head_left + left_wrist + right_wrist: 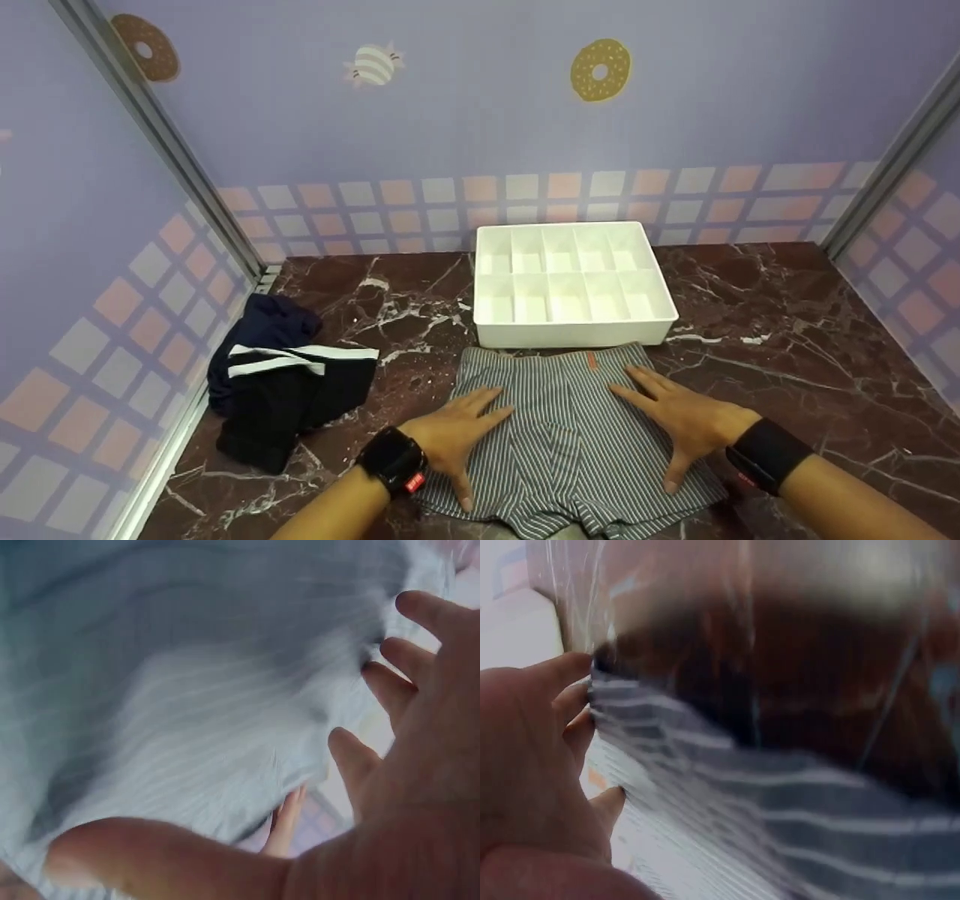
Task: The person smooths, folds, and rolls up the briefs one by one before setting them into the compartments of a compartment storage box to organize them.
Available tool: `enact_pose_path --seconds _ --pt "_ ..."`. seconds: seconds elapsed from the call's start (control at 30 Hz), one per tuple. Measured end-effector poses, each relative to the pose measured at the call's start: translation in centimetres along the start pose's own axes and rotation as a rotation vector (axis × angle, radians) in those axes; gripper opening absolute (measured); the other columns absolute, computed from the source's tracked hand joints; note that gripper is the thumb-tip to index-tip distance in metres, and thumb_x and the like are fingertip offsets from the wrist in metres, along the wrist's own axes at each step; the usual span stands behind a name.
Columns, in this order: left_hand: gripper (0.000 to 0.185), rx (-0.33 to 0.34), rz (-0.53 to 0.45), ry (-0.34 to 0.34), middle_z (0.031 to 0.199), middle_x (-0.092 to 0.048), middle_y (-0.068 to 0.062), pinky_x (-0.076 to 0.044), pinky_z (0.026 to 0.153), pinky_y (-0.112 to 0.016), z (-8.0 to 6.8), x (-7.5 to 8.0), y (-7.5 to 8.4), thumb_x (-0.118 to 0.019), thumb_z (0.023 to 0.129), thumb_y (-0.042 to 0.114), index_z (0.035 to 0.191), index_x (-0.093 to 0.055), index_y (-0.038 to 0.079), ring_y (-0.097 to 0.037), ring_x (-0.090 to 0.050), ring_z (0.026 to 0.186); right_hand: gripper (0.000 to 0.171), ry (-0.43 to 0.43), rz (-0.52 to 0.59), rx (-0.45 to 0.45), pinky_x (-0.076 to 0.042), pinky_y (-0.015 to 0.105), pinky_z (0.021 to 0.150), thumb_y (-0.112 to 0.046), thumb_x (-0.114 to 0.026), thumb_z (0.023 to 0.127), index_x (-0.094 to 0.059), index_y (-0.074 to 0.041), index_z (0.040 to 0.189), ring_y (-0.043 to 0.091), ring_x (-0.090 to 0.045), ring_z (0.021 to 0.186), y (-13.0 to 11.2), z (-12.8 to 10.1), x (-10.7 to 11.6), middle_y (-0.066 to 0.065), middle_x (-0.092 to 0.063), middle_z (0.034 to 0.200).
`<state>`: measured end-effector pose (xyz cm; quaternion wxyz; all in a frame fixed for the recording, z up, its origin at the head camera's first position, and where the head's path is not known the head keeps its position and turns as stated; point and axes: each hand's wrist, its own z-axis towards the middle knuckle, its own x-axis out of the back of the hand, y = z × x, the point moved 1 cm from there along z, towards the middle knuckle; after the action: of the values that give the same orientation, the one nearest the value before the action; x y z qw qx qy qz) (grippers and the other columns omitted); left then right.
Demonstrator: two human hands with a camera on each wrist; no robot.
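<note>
While the striped boxer shorts (570, 435) lie flat on the tabletop (787, 330), waistband toward the white organizer tray (574, 334), both the left hand (454, 435) and right hand (686, 424) (fingers straight, spread) press them equally.

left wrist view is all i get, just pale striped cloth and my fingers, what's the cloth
Observer: Striped boxers, spread flat on the marble table.
Operator: where's the other hand
Observer: The right hand lies flat on the boxers' right half; the left hand lies flat on the left half.
Operator: anything past the cloth
Observer: A white divided tray sits just beyond the waistband, compartments bare.
Operator: other clothes around
Observer: A dark garment with white stripes lies to the left.
</note>
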<state>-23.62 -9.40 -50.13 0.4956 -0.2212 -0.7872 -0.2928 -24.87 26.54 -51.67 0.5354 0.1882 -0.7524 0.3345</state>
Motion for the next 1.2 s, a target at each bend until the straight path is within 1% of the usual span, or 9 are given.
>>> enact_pose_path --seconds 0.23,0.33,0.43,0.53,0.7,0.77,0.83,0.97,1.2 --pt "0.144 0.041 0.010 -0.027 0.154 0.011 -0.010 -0.014 0.109 -0.050 -0.2 -0.2 -0.2 -0.079 0.029 0.058 0.148 -0.003 0.034 -0.031 0.005 0.140 0.143 -0.033 -0.031 -0.021 -0.023 0.062 0.102 -0.070 -0.074 0.035 -0.008 -0.016 0.149 0.045 -0.008 0.136 0.4 -0.9 0.4 0.022 0.001 0.152" --pt "0.143 0.019 0.001 -0.020 0.154 0.010 -0.012 -0.013 0.109 -0.049 -0.3 -0.2 -0.3 -0.079 0.030 0.060 0.149 -0.003 0.032 -0.032 0.004 0.140 0.144 -0.068 -0.055 -0.054 -0.017 0.063 0.103 -0.069 -0.074 0.034 -0.007 -0.015 0.149 0.044 -0.009 0.136 0.4 -1.2 0.9 0.021 0.000 0.152" --pt "0.140 -0.008 -0.061 0.015 0.154 0.005 -0.012 -0.013 0.110 -0.048 -0.3 -0.1 -0.9 -0.079 0.034 0.060 0.149 -0.006 0.029 -0.030 0.000 0.140 0.140 -0.089 -0.047 -0.108 -0.014 0.064 0.103 -0.070 -0.074 0.038 -0.010 -0.013 0.149 0.044 -0.012 0.135 0.1 -1.2 1.4 0.022 -0.005 0.152" --pt "0.130 -0.005 -0.128 0.084 0.155 -0.002 -0.010 -0.014 0.110 -0.047 -0.2 0.3 -1.9 -0.079 0.044 0.057 0.149 -0.011 0.022 -0.028 -0.006 0.140 0.122 -0.001 -0.040 -0.140 -0.018 0.066 0.101 -0.069 -0.071 0.052 -0.022 -0.008 0.146 0.046 -0.023 0.131 -0.2 -0.5 1.8 0.026 -0.021 0.147" --pt "0.094 0.015 -0.125 0.232 0.153 -0.013 -0.012 -0.015 0.110 -0.046 0.8 1.3 -3.3 -0.066 0.076 0.048 0.146 -0.021 0.005 -0.029 -0.014 0.139 0.085 0.223 -0.126 -0.075 -0.029 0.062 0.098 -0.054 -0.064 0.078 -0.036 -0.002 0.140 0.047 -0.034 0.126 -0.2 1.7 1.4 0.028 -0.036 0.138" --pt "0.079 0.018 -0.095 0.271 0.152 -0.017 -0.014 -0.016 0.110 -0.046 1.4 1.6 -3.6 -0.058 0.086 0.042 0.144 -0.023 0.001 -0.030 -0.017 0.139 0.079 0.245 -0.151 -0.050 -0.030 0.060 0.098 -0.048 -0.063 0.082 -0.036 -0.002 0.140 0.046 -0.033 0.127 0.0 2.4 1.0 0.028 -0.035 0.139" --pt "0.069 0.032 -0.069 0.291 0.151 -0.020 -0.014 -0.017 0.110 -0.046 1.9 1.7 -3.8 -0.054 0.091 0.034 0.144 -0.025 0.000 -0.030 -0.019 0.138 0.076 0.242 -0.157 -0.049 -0.030 0.059 0.099 -0.046 -0.062 0.084 -0.036 -0.003 0.140 0.045 -0.032 0.128 0.3 2.9 0.6 0.027 -0.034 0.141" --pt "0.072 0.057 -0.025 0.259 0.151 -0.019 -0.013 -0.017 0.110 -0.045 2.6 1.3 -4.2 -0.056 0.089 0.034 0.145 -0.024 0.002 -0.029 -0.019 0.138 0.076 0.205 -0.142 -0.061 -0.030 0.058 0.099 -0.045 -0.060 0.085 -0.035 0.002 0.139 0.045 -0.032 0.128 1.2 2.8 0.2 0.028 -0.033 0.141" --pt "0.093 0.065 0.024 0.233 0.154 -0.010 -0.008 -0.016 0.109 -0.050 2.7 0.4 -4.7 -0.058 0.079 0.058 0.146 -0.021 0.004 -0.027 -0.012 0.140 0.091 0.140 -0.094 -0.057 -0.028 0.059 0.100 -0.053 -0.059 0.082 -0.030 0.013 0.137 0.048 -0.026 0.130 2.2 1.5 1.2 0.031 -0.024 0.144"
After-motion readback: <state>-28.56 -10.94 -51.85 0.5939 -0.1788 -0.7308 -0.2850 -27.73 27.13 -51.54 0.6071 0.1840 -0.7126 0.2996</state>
